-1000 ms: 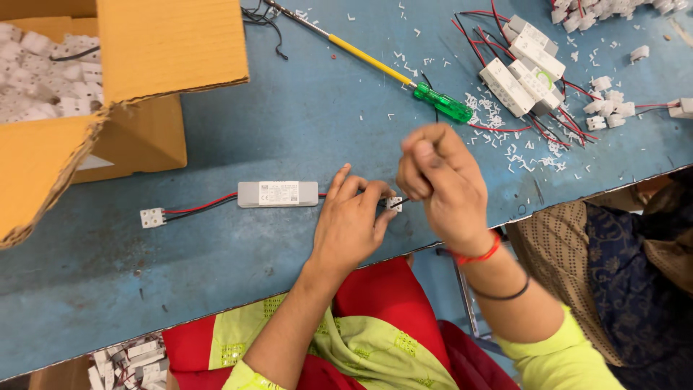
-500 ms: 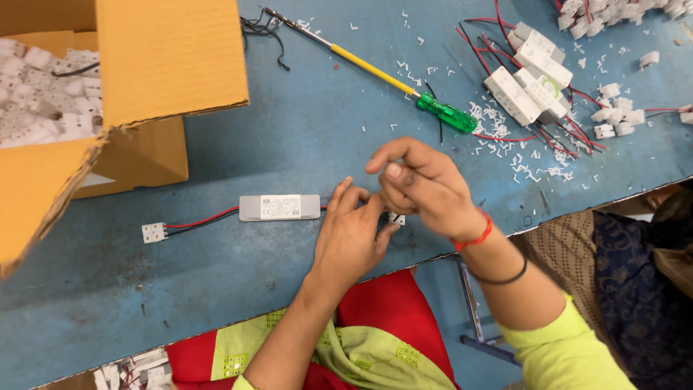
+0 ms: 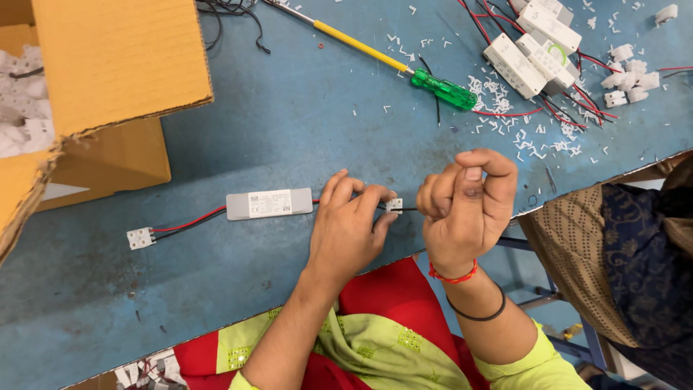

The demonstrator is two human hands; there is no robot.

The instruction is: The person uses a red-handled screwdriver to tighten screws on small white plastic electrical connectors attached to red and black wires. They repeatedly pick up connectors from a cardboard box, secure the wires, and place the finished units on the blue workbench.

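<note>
Head view: a small white connector (image 3: 394, 206) lies on the blue worktop (image 3: 289, 123), just right of the grey driver box (image 3: 269, 204). The left hand (image 3: 346, 231) pins its wire, fingertips grasping; the right hand (image 3: 465, 206), clenched, hovers beside the connector.

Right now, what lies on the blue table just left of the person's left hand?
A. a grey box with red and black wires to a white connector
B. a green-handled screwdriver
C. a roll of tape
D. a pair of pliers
A: the grey box lies beside the left hand, its red and black wires running to a white connector on the blue table.
</note>
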